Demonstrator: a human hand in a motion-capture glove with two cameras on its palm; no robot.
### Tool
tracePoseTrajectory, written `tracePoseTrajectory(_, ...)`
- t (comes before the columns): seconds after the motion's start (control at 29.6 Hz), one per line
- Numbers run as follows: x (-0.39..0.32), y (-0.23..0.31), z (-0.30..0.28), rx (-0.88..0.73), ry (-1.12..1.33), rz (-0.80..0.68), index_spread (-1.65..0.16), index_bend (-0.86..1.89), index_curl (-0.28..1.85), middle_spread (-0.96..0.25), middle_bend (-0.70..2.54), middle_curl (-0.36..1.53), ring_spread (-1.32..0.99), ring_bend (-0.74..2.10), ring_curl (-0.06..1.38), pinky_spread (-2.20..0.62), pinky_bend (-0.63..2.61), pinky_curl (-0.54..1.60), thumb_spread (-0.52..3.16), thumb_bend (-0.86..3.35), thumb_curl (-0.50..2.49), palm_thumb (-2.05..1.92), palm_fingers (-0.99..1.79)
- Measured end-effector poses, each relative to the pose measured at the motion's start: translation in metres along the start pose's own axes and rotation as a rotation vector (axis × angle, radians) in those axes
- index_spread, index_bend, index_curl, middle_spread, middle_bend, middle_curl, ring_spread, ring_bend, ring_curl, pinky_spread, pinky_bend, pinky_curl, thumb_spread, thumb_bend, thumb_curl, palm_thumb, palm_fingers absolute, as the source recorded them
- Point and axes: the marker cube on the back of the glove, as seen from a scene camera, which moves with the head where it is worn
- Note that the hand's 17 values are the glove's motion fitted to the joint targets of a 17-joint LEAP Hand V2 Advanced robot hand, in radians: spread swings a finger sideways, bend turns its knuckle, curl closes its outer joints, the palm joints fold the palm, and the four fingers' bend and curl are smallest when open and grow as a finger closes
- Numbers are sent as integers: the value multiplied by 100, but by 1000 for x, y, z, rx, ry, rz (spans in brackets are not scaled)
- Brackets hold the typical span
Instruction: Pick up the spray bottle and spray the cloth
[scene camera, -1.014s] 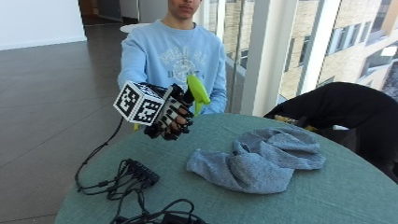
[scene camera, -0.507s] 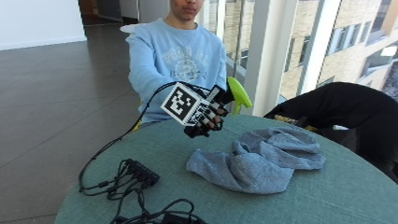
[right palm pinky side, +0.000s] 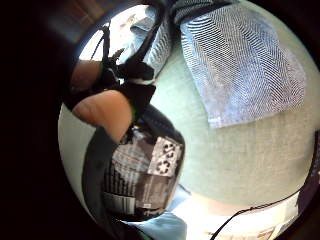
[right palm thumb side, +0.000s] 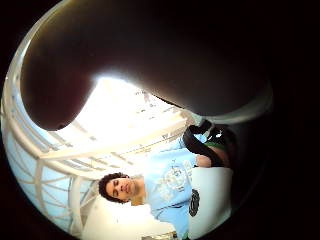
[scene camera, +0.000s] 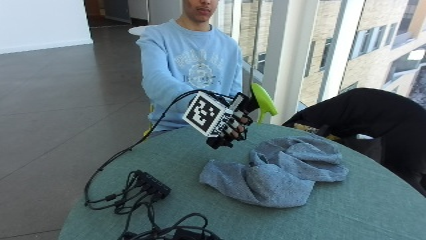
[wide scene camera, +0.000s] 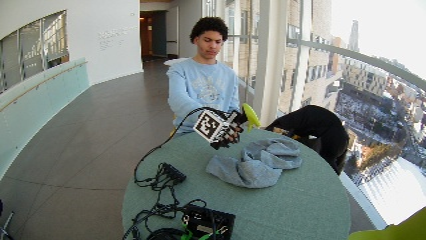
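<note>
Grey cloth crumpled on worktop, at 4 o'clock from right hand, below and near. Hand clenched round bottle, held above worktop edge, lime top tilted toward 1 o'clock. Nozzle direction unclear; likely needs aiming down at cloth.

outside view low across the table facing the person, wide view higher and farther back, little-finger palm cam looks down on cloth, thumb cam up at windows
</note>
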Motion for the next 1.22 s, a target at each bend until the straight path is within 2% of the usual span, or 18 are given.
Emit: tracePoseTrajectory(1.22, 2, -9, 27, -24, -13, 11, -21, 13, 36, -10, 32, 49, -1, 51, 40, 29, 17, 27, 72, -3, 67, 99, 99)
